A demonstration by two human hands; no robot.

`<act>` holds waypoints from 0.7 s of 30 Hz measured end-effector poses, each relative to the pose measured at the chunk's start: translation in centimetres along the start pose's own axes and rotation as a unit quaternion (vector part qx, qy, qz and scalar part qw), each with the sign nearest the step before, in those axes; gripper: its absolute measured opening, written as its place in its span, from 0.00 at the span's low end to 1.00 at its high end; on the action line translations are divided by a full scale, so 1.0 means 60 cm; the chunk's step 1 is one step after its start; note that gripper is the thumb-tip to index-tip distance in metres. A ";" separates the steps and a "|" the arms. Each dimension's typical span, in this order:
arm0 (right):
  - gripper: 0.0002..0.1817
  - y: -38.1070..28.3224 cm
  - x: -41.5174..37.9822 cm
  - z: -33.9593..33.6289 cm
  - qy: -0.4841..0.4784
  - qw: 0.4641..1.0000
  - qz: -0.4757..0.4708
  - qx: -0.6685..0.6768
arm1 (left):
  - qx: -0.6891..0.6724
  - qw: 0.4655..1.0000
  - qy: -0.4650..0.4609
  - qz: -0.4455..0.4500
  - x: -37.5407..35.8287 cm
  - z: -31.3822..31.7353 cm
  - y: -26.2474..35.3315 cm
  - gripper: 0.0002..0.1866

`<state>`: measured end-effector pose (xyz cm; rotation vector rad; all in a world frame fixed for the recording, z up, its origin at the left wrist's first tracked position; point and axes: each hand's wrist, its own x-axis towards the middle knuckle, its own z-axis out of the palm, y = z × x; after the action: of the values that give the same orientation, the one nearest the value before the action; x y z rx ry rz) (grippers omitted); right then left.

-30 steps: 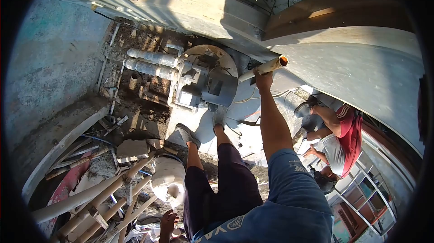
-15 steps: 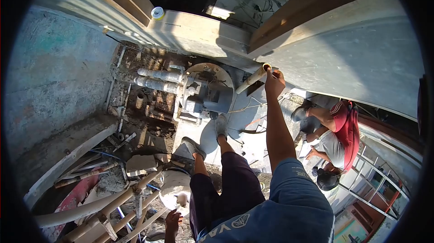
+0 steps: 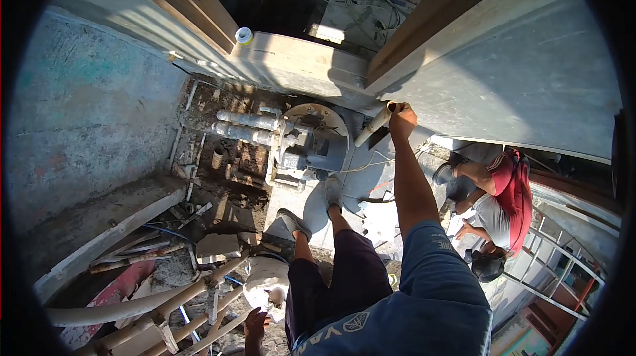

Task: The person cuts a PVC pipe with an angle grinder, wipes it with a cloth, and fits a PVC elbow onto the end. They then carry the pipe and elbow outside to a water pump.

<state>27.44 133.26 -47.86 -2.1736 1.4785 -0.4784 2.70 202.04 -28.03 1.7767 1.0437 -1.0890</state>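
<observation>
My right hand (image 3: 403,121) is closed around the upper rim of a pale, hollow plastic pipe (image 3: 373,126). The pipe leans at a slant beside the wall, over a dark opening in the floor. To its left sits a grey water pump (image 3: 311,152) in a round recess, joined to two thick pipes (image 3: 242,125). Down at the bottom edge, my left hand (image 3: 256,324) hangs with fingers apart and nothing visible in it. Close above that hand is a whitish bucket (image 3: 264,270) with a small round thing on it.
A co-worker in a red shirt (image 3: 515,190) crouches at the right near a metal ladder (image 3: 553,256). Long pipes and poles (image 3: 189,296) lie at lower left. A small white-and-yellow tub (image 3: 244,36) stands on the door sill (image 3: 291,49). Dug-up soil surrounds the pump's pipes.
The whole view has shifted slightly right. My right hand has its fingers closer around the pipe's rim, and the pipe stands a little steeper. My left hand stays by the bucket.
</observation>
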 end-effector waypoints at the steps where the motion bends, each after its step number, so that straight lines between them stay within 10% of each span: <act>1: 0.13 0.004 0.000 0.006 0.011 1.000 -0.002 0.002 | -0.001 1.000 0.000 0.001 0.000 0.001 0.001 0.25; 12: 0.11 0.017 -0.022 -0.015 0.105 0.994 0.000 0.010 | 0.004 1.000 0.007 0.009 -0.017 0.012 0.015 0.24; 17: 0.10 0.047 -0.058 -0.056 -0.043 0.970 0.230 -0.065 | 0.021 0.999 -0.005 0.029 -0.001 0.016 0.008 0.22; 21: 0.25 0.045 -0.073 0.015 0.042 0.996 0.072 0.012 | 0.025 0.999 -0.005 0.047 0.001 0.023 0.023 0.22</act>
<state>24.25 136.68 -50.25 -2.0340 1.6518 -0.5397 3.59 200.33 -28.27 1.8396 0.9250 -1.0745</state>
